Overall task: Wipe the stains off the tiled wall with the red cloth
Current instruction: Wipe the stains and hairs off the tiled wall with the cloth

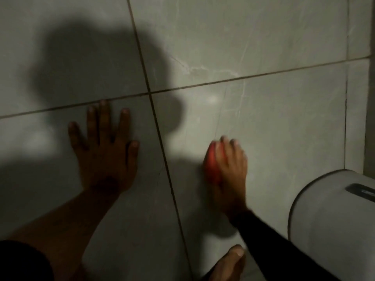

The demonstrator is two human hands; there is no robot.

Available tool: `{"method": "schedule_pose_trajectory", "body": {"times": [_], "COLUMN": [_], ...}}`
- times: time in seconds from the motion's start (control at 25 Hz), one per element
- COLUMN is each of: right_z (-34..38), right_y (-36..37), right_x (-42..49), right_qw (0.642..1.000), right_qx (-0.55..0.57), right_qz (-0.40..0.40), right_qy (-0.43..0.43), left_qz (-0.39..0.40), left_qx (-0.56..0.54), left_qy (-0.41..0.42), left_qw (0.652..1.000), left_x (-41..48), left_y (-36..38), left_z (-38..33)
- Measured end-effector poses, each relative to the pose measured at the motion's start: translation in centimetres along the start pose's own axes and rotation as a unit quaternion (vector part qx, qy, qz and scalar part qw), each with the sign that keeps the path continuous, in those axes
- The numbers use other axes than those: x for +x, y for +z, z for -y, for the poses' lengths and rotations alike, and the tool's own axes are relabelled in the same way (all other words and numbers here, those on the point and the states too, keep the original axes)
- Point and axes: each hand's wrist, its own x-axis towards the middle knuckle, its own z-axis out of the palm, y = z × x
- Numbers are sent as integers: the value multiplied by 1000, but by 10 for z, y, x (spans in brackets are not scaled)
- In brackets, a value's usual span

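The grey tiled wall with dark grout lines fills the view. My right hand presses a bunched red cloth against a lower right tile; only the cloth's left edge shows past my fingers, and the hand is blurred. My left hand lies flat on the tile to the left, fingers spread, holding nothing. No stain stands out in the dim light.
A grey rounded fixture with a dark slot juts out at the lower right, close to my right forearm. A bare foot shows at the bottom. A large shadow covers the left tiles. A wall corner runs down the right edge.
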Motion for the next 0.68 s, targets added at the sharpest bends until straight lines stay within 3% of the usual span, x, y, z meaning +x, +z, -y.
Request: {"method": "schedule_pose_trajectory", "body": {"times": [0.08, 0.16, 0.24, 0.28, 0.36, 0.44, 0.48, 0.56, 0.68], "right_z": [-2, 12, 9, -3, -45, -60, -60, -46, -9], "right_y": [-7, 1, 7, 0, -16, -33, -38, -36, -6], "right_x": [64, 71, 22, -1, 10, 73, 106, 130, 64], "right_qw": [994, 998, 999, 999, 998, 971, 959, 968, 990], "right_qx": [29, 2, -30, -19, 23, 74, 79, 69, 80], "right_qz": [-53, -48, 15, 27, -24, -98, -128, -134, -68], "right_qy": [86, 38, -30, -24, 60, 206, 239, 202, 91], "left_qz": [3, 9, 14, 18, 21, 14, 15, 22, 27], "left_qx": [8, 0, -6, -8, -3, 1, 3, 4, 3], "left_qy": [4, 2, -10, -16, -12, -8, -5, 1, -11], "left_qw": [1000, 1000, 1000, 1000, 1000, 1000, 1000, 1000, 1000], "left_x": [1, 1, 0, 0, 1, 2, 2, 2, 3], "left_y": [2, 1, -1, -3, -2, -1, 1, 2, -4], "left_z": [2, 4, 1, 0, 0, 0, 1, 4, 1]}}
